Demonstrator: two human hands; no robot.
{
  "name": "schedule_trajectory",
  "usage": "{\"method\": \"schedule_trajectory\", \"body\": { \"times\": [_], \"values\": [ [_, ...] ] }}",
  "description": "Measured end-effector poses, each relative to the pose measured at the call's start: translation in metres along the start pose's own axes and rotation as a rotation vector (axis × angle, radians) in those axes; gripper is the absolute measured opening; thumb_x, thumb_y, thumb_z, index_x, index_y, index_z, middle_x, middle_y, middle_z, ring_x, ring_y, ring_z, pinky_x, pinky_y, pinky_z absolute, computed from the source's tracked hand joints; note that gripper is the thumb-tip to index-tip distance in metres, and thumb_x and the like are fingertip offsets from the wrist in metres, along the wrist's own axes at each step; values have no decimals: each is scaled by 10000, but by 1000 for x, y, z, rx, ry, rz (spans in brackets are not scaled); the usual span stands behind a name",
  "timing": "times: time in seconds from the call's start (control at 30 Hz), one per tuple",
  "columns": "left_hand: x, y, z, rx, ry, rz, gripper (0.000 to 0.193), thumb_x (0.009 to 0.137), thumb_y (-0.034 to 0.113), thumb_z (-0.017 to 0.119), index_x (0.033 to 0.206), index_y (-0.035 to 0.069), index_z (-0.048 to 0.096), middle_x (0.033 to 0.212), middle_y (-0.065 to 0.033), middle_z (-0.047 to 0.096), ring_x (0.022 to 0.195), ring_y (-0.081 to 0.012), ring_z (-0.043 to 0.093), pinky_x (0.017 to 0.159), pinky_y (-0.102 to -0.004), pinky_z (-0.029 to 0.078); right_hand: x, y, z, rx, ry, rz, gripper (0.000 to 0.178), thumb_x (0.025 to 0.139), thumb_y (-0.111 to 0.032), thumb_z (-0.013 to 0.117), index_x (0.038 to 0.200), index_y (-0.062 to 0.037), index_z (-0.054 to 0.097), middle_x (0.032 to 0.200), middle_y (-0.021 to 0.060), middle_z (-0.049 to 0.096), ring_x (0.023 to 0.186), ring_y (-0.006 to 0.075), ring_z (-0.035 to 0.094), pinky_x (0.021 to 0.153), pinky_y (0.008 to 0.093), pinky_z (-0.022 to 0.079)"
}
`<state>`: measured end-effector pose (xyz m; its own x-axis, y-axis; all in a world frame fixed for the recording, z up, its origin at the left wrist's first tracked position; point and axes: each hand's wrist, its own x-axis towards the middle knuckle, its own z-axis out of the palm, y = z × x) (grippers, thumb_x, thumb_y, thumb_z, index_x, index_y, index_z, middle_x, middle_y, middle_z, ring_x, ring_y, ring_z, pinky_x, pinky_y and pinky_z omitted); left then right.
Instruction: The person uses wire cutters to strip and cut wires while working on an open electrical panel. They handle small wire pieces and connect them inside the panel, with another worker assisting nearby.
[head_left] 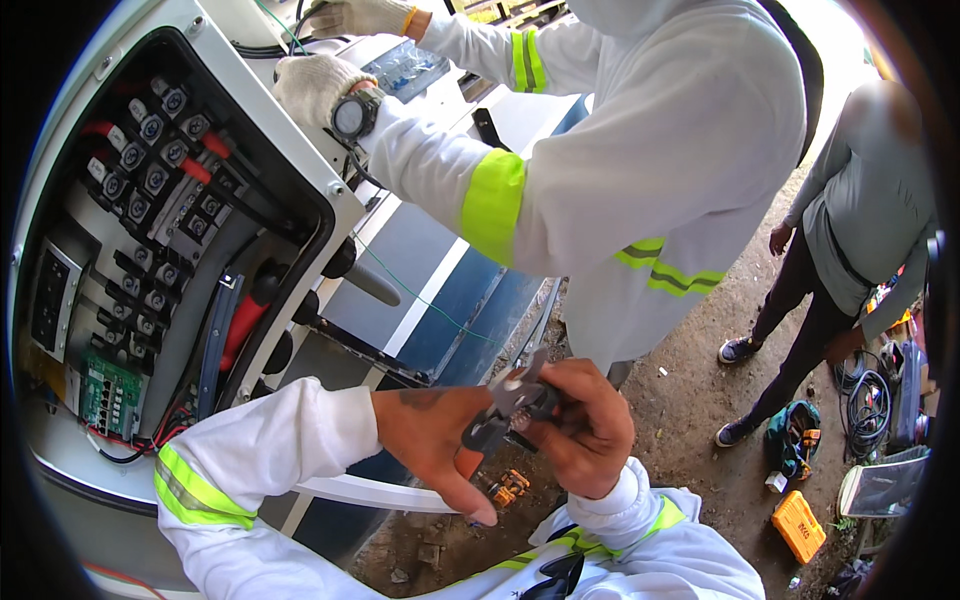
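Note:
In front of me, my right hand [590,425] has its fingers wrapped round a dark pliers-like tool [515,400] with a grey metal head; its exact kind is unclear. My left hand [435,430] reaches in from the left and meets the tool. Its thumb points down and its fingers are mostly hidden behind the tool. To the left stands an open white cabinet [345,205] with rows of bolted terminals [140,150], red-sleeved cables [195,170] and a green circuit board [112,395]. Both bare hands are apart from the cabinet.
A co-worker in a white hooded top [660,140] with gloved hands [318,90] handles wires beyond the cabinet. Another person [850,210] stands at the right. On the dirt ground lie a yellow case [797,527], a tool bag [795,440] and coiled cable [865,405].

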<state>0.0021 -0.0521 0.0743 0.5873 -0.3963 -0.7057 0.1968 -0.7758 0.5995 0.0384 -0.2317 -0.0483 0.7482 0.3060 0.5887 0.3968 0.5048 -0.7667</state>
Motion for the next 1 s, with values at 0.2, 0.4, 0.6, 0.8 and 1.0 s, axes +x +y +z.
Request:
{"method": "schedule_trajectory", "body": {
  "times": [0.2,0.4,0.6,0.8,1.0],
  "values": [
    [14,-15,6,-82,61,198,1076,732,426,819,1468,-5,164,1080,-185,622,871,-248,654,771,-350,527,5,9,-6,-23,-136,-17,529,747,50,761,1238,16,568,1131,167,646,941,228,656,813,338,521],
    [14,-14,2,-244,134,183,1091,762,470,784,1512,0,147,1327,-252,501,1202,-336,535,1014,-416,409,11,3,-14,396,-155,210,589,851,-31,616,1392,84,411,1249,228,592,1166,273,591,1036,409,421],
    [18,-9,5,-299,217,122,649,859,358,726,1340,14,460,1159,-144,598,1074,-238,573,954,-366,439,15,7,-17,432,-51,240,591,906,-83,619,1420,51,360,1234,220,603,1142,243,594,1008,393,436],
    [28,-18,6,-498,213,183,347,936,303,654,1133,23,591,963,-42,628,900,-130,579,820,-293,464,18,18,-22,338,20,191,477,942,-12,573,1377,53,390,1187,178,632,1132,207,585,1010,361,419],
    [24,-12,5,-573,214,107,299,967,310,608,1014,14,601,852,-39,615,798,-125,587,734,-271,464,20,23,-20,412,41,228,477,935,1,581,1371,53,395,1179,160,627,1127,204,588,1001,356,427]
  ]
}}
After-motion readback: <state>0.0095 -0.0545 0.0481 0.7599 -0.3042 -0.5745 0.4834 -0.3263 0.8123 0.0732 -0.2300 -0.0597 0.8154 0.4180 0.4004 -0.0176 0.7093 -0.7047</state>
